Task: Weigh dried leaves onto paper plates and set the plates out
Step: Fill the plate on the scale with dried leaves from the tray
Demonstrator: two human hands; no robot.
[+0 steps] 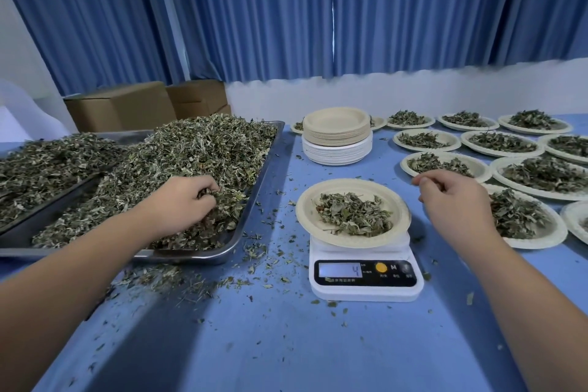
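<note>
A paper plate (305, 210) with a small heap of dried leaves (353, 215) sits on a white digital scale (366, 277) whose display reads 4. My left hand (183, 200) is dug into the big pile of dried leaves (197, 149) on a metal tray (251, 197), fingers curled round a clump. My right hand (451, 197) hovers just right of the plate on the scale, fingers loosely curled with the tips together; I cannot tell whether it pinches any leaf.
A stack of unused paper plates (336, 134) stands behind the scale. Several filled plates (521, 213) cover the table's right side. A second tray of leaves (47, 162) lies at the left. Cardboard boxes (121, 105) and blue curtains stand behind. Leaf crumbs litter the blue tabletop (286, 344).
</note>
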